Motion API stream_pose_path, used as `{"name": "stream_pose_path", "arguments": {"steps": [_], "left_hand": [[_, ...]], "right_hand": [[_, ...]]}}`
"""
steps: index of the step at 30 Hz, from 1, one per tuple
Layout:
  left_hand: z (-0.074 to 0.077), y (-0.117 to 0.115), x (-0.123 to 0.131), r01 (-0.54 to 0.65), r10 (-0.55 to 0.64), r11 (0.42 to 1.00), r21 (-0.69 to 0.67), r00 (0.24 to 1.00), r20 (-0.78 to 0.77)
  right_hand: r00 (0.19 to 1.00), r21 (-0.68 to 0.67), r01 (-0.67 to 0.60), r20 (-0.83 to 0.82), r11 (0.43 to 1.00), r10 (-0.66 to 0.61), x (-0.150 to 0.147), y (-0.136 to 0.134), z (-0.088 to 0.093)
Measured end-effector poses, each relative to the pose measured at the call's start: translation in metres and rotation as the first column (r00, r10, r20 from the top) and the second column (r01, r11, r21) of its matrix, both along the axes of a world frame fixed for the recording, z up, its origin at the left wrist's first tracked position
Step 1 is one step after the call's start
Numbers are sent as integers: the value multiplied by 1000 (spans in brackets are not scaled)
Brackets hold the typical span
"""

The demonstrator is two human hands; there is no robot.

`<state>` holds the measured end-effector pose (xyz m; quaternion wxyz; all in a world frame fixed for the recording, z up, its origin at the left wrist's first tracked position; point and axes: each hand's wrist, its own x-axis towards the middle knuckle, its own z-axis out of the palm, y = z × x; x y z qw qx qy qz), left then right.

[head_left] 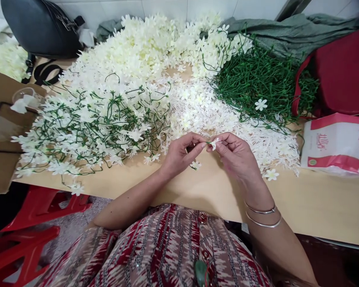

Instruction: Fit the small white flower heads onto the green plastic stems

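Above the table's front half my two hands meet. My left hand (182,153) pinches a green plastic stem (208,142) between thumb and forefinger. Between the fingertips of my right hand (235,155) is a small white artificial flower (214,144), which touches the stem's end. Whether the stem is seated in the flower cannot be made out. Just below my fingers another white flower (195,164) with a bit of green lies on the table. To the left is a heap of white flowers on green stems (107,119); loose white petals (194,107) spread behind my hands.
Green stems (257,83) are piled at the back right beside a red bag (344,71). A white and red packet (336,143) stands at the right. Cream flowers (143,48), a black bag (42,30) and a cardboard box (6,131) are further left; red stools (48,207) stand below.
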<state>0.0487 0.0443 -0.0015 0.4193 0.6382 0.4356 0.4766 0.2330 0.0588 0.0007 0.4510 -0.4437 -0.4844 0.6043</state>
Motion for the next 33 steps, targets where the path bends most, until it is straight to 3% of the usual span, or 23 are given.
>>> {"name": "stream_pose_path", "arguments": {"steps": [6, 10, 21, 33], "left_hand": [[3, 0, -1, 3, -2, 999, 31, 999, -33], [1, -2, 0, 9, -9, 1000, -26, 1000, -4], [-17, -1, 1, 29, 2, 984, -178, 985, 173], [-12, 0, -1, 76, -34, 969, -236, 983, 180]], "right_hand": [[999, -5, 0, 33, 1000, 0, 1, -1, -3], [998, 25, 4, 67, 1000, -6, 1, -3, -6], [995, -10, -16, 99, 1000, 17, -4, -2, -14], [990, -14, -7, 140, 1000, 8, -1, -2, -19]]}}
